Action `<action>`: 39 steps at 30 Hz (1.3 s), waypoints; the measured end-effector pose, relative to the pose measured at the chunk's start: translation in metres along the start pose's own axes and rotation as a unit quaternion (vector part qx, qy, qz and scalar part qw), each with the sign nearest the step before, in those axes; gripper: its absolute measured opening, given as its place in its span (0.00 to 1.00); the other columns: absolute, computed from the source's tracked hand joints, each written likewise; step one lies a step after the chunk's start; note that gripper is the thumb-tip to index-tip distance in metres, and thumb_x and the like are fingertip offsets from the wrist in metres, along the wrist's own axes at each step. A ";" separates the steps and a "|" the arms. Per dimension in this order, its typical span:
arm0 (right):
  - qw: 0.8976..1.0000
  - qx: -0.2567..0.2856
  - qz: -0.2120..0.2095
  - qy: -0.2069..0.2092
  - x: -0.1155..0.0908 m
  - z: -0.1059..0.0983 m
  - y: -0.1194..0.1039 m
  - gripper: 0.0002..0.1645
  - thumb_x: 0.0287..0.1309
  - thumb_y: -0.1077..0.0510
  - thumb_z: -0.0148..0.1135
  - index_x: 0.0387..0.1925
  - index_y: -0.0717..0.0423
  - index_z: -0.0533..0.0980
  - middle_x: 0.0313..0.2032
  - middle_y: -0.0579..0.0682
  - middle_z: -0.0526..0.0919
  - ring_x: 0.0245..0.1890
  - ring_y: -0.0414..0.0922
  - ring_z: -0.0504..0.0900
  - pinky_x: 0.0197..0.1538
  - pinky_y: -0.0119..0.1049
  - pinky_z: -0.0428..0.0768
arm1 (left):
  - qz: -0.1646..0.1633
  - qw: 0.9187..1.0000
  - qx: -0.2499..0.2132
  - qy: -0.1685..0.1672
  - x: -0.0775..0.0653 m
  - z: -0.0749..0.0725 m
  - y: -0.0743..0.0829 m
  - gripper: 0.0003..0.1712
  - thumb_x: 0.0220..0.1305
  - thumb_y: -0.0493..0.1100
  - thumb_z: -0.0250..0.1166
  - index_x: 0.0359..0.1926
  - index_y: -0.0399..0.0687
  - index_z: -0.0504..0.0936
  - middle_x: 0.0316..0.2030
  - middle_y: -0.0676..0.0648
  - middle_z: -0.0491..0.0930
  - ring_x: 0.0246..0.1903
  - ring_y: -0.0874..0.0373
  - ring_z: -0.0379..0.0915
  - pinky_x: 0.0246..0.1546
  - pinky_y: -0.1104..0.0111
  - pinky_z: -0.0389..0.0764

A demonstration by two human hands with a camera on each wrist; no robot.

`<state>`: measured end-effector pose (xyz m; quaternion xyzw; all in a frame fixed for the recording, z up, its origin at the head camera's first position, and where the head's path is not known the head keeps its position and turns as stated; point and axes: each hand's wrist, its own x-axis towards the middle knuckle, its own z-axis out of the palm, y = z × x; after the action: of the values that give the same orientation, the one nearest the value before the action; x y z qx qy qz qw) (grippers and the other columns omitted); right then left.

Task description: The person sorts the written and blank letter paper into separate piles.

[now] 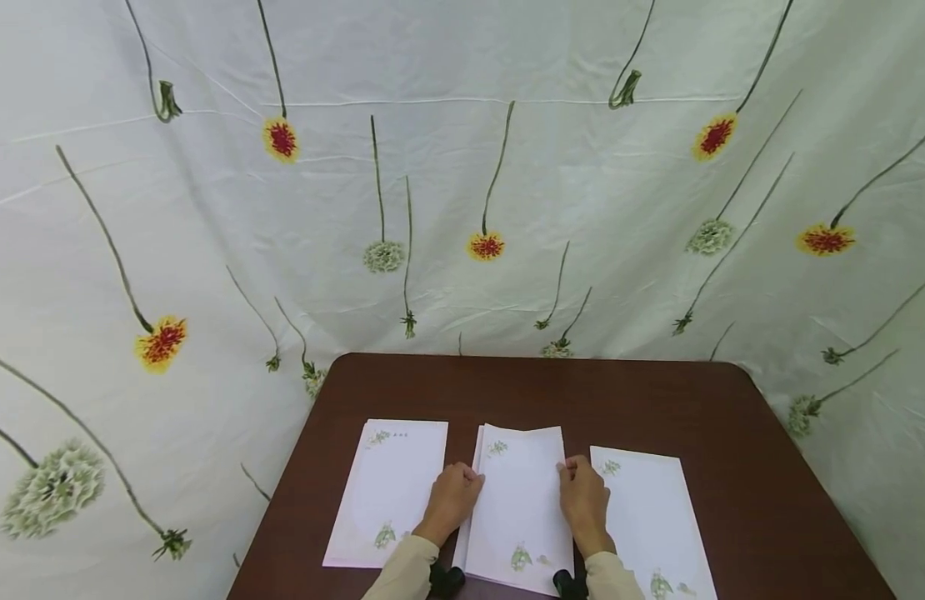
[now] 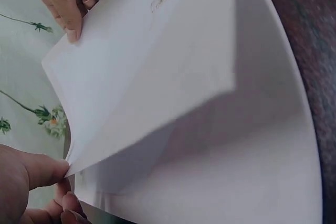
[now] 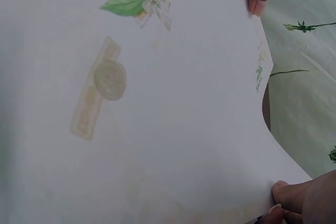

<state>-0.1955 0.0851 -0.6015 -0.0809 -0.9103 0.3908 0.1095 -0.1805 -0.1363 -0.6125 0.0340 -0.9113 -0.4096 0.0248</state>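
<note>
A white sheet of paper (image 1: 518,508) with printed green flowers is held by both hands over the middle of the table. My left hand (image 1: 455,496) pinches its left edge between thumb and fingers, and my right hand (image 1: 585,500) pinches the right edge. In the left wrist view, the raised sheet (image 2: 157,77) bends upward, with more white paper (image 2: 252,171) beneath it. From the right wrist, the sheet (image 3: 199,103) shows a green leaf print and a beige seal print, its far edge curving between the two hands.
Left of the hands lies a stack of similar printed paper (image 1: 398,483); another printed sheet (image 1: 650,517) lies to the right. All rest on a dark brown table (image 1: 620,400). Behind hangs a pale flower-patterned cloth (image 1: 447,50).
</note>
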 end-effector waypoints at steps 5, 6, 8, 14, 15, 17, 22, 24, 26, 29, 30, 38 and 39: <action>1.000 0.002 0.001 0.002 0.003 -0.012 0.000 0.09 0.67 0.60 0.62 0.40 0.65 0.78 0.28 0.52 0.83 0.29 0.52 0.81 0.42 0.56 0.70 | 0.015 1.000 -0.021 -0.003 0.003 0.004 0.007 0.11 0.65 0.44 0.66 0.32 0.40 0.78 0.27 0.50 0.74 0.28 0.57 0.70 0.31 0.62 0.75; 1.000 0.003 0.003 0.001 0.004 -0.015 0.001 0.10 0.67 0.60 0.62 0.41 0.66 0.78 0.29 0.53 0.84 0.30 0.52 0.81 0.42 0.55 0.71 | 0.017 1.000 -0.026 -0.004 0.004 0.005 0.010 0.11 0.65 0.44 0.66 0.31 0.41 0.78 0.27 0.50 0.74 0.28 0.58 0.70 0.31 0.62 0.75; 1.000 0.006 0.007 0.003 0.005 -0.022 0.003 0.10 0.67 0.60 0.62 0.42 0.66 0.78 0.31 0.55 0.84 0.31 0.53 0.82 0.41 0.54 0.72 | 0.017 0.999 -0.032 -0.006 0.005 0.007 0.016 0.11 0.65 0.45 0.66 0.31 0.42 0.78 0.27 0.51 0.73 0.27 0.58 0.70 0.30 0.63 0.74; 1.000 0.008 0.028 0.003 0.010 -0.045 0.014 0.11 0.68 0.59 0.61 0.43 0.66 0.77 0.35 0.59 0.85 0.35 0.58 0.82 0.39 0.52 0.76 | 0.029 0.998 -0.043 -0.020 0.007 0.021 0.035 0.10 0.64 0.46 0.66 0.31 0.44 0.79 0.27 0.53 0.74 0.27 0.59 0.70 0.29 0.64 0.74; 0.999 0.008 0.031 0.001 0.011 -0.048 0.017 0.12 0.68 0.59 0.60 0.43 0.67 0.77 0.35 0.60 0.84 0.35 0.58 0.82 0.39 0.52 0.76 | 0.034 0.998 -0.044 -0.024 0.007 0.024 0.038 0.10 0.64 0.45 0.66 0.31 0.44 0.79 0.27 0.53 0.74 0.27 0.60 0.70 0.29 0.64 0.74; 0.999 0.009 0.035 -0.001 0.012 -0.056 0.024 0.12 0.68 0.60 0.60 0.43 0.68 0.77 0.35 0.61 0.84 0.35 0.58 0.82 0.37 0.51 0.77 | 0.041 0.997 -0.050 -0.036 0.007 0.029 0.043 0.08 0.63 0.44 0.66 0.31 0.44 0.79 0.27 0.52 0.74 0.27 0.59 0.71 0.30 0.64 0.74; 0.999 0.000 0.043 -0.004 0.016 -0.074 0.040 0.13 0.68 0.61 0.59 0.43 0.71 0.76 0.35 0.64 0.83 0.35 0.60 0.81 0.37 0.52 0.76 | 0.032 0.994 -0.068 -0.080 0.003 0.042 0.059 0.05 0.60 0.41 0.64 0.30 0.44 0.79 0.25 0.53 0.74 0.25 0.59 0.70 0.29 0.64 0.74; 0.999 -0.008 0.047 -0.006 0.018 -0.082 0.046 0.14 0.68 0.61 0.58 0.44 0.71 0.76 0.36 0.64 0.83 0.36 0.61 0.81 0.38 0.53 0.76 | 0.032 0.993 -0.071 -0.093 0.001 0.047 0.065 0.04 0.59 0.40 0.64 0.29 0.45 0.79 0.24 0.54 0.74 0.24 0.61 0.68 0.27 0.65 0.73; 0.999 -0.016 0.049 -0.009 0.019 -0.090 0.052 0.14 0.68 0.61 0.57 0.45 0.71 0.76 0.37 0.65 0.83 0.38 0.62 0.81 0.41 0.55 0.74 | 0.037 0.991 -0.075 -0.100 0.000 0.052 0.071 0.04 0.57 0.39 0.64 0.28 0.45 0.79 0.22 0.55 0.73 0.23 0.61 0.68 0.27 0.66 0.72; 0.998 -0.025 0.053 -0.017 0.020 -0.102 0.059 0.16 0.69 0.60 0.55 0.47 0.72 0.76 0.39 0.66 0.83 0.41 0.65 0.80 0.46 0.60 0.70 | 0.048 0.990 -0.079 -0.110 -0.002 0.061 0.079 0.02 0.55 0.38 0.64 0.27 0.45 0.79 0.22 0.56 0.73 0.23 0.62 0.67 0.27 0.67 0.72; 0.998 -0.028 0.055 -0.019 0.021 -0.105 0.062 0.16 0.69 0.60 0.55 0.47 0.72 0.76 0.39 0.66 0.83 0.42 0.66 0.80 0.47 0.61 0.68 | 0.054 0.989 -0.080 -0.111 -0.003 0.064 0.082 0.02 0.55 0.38 0.64 0.27 0.45 0.79 0.22 0.56 0.73 0.23 0.62 0.67 0.28 0.67 0.72; 0.996 -0.045 0.074 -0.031 0.020 -0.124 0.079 0.17 0.69 0.59 0.54 0.47 0.72 0.75 0.41 0.68 0.82 0.45 0.68 0.78 0.49 0.64 0.65 | 0.073 0.985 -0.087 -0.134 -0.007 0.087 0.093 0.04 0.57 0.38 0.64 0.27 0.44 0.80 0.20 0.57 0.72 0.22 0.64 0.66 0.26 0.69 0.71; 0.996 -0.047 0.076 -0.030 0.019 -0.125 0.081 0.17 0.69 0.59 0.54 0.46 0.72 0.75 0.41 0.68 0.82 0.45 0.68 0.78 0.49 0.64 0.66 | 0.075 0.984 -0.087 -0.135 -0.007 0.090 0.093 0.04 0.58 0.37 0.64 0.26 0.44 0.79 0.20 0.57 0.71 0.21 0.64 0.66 0.25 0.69 0.71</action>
<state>-0.1762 0.2316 -0.5744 -0.1431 -0.9219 0.3569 0.0477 -0.1839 -0.0070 -0.6026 -0.0923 -0.8672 -0.4850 -0.0644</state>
